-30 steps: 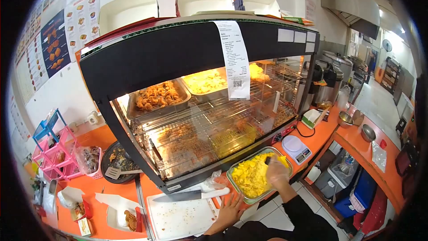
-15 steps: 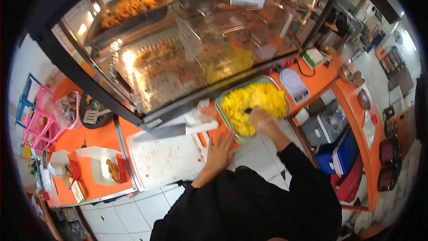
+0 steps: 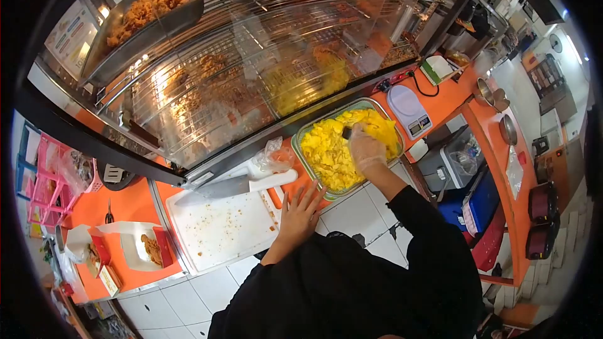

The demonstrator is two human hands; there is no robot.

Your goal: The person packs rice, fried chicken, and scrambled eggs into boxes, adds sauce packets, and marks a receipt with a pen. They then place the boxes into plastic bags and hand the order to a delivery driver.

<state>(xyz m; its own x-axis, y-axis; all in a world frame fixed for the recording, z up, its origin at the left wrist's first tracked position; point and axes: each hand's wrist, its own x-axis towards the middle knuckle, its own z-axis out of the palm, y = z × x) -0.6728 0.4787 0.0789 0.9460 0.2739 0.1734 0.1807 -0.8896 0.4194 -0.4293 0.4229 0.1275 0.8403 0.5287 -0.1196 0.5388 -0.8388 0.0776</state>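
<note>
My right hand [image 3: 367, 149], in a clear plastic glove, is closed on a small dark handle over the yellow food [image 3: 333, 154]; whatever is on the handle's other end is hidden. The food fills a rectangular tray [image 3: 299, 150] with a pale green rim. My bare left hand [image 3: 300, 215] lies with fingers spread at the right edge of the white cutting board [image 3: 220, 232], close to the tray's near corner. A large knife [image 3: 217, 189] with a white handle rests across the top of the board, beside a clear plastic bag [image 3: 274, 157].
Behind the tray stands a glass display case with wire racks [image 3: 220, 88] and a pan of fried food [image 3: 151, 9]. A digital scale [image 3: 408, 110] is right of the tray. Open boxes with fried pieces [image 3: 151, 248] and pink baskets [image 3: 53, 179] are at left.
My right hand and the dark handle have moved slightly up and left over the food. My left hand remains spread by the board. The whole view has shifted a little.
</note>
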